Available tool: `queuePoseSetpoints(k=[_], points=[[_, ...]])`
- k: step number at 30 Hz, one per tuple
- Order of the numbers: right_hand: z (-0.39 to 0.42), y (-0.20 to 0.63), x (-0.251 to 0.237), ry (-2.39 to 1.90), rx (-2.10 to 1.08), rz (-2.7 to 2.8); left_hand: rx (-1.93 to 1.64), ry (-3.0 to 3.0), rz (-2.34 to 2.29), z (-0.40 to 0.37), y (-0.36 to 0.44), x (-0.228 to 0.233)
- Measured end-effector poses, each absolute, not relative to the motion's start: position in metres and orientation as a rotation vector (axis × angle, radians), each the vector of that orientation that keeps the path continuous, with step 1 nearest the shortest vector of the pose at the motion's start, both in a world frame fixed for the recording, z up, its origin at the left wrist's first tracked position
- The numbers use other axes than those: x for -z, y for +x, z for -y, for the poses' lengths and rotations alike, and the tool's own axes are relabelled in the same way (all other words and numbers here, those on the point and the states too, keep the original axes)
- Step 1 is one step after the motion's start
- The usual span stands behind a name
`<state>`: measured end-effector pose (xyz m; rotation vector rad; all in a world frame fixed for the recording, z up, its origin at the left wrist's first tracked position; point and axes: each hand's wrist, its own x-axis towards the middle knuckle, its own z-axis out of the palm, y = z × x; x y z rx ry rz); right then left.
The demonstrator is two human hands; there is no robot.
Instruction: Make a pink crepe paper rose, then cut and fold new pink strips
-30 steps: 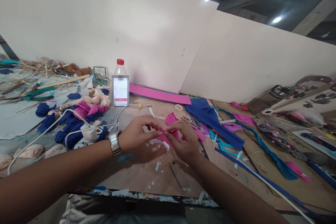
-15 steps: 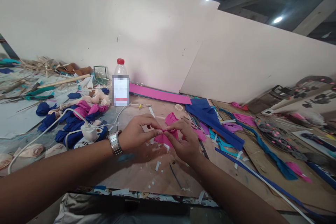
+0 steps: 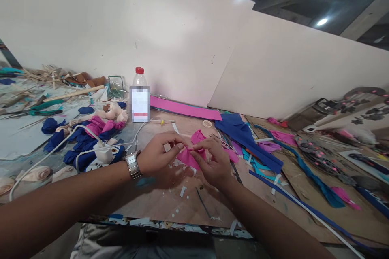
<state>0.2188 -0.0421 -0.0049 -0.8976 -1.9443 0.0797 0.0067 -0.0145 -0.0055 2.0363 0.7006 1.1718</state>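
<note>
Both hands pinch one small pink foam piece (image 3: 187, 157) between thumb and fingertips, each grip closed tight on it just above the bench (image 3: 170, 202); the left hand (image 3: 158, 158), with one metal wristwatch (image 3: 132, 165) on its wrist, takes the piece's left edge, and the right hand (image 3: 212, 162) takes its right edge, the fingertips of the two almost touching; white scraps (image 3: 182, 191) lie scattered on the bench below the hands; to the left sits one white plug adapter (image 3: 104, 153) with its cable, among blue fabric bundles (image 3: 77, 147) and pink ones (image 3: 101, 125); to the right a large blue foam sheet (image 3: 246, 139) lies near one small tape roll (image 3: 207, 124); farther back stands one clear plastic bottle (image 3: 139, 97) with a red cap, upright, and just beside it one long pink foam strip (image 3: 185, 109) lies along the foot of the white wall (image 3: 182, 36).
</note>
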Motion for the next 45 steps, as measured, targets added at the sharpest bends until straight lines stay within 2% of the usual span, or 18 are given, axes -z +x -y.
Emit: queuePoseSetpoints(k=[45], points=[[0.0422,0.2176,0.0107,-0.945,-0.205,2.031,-1.083,2.067,-0.747,0.0184,0.0078,0.0045]])
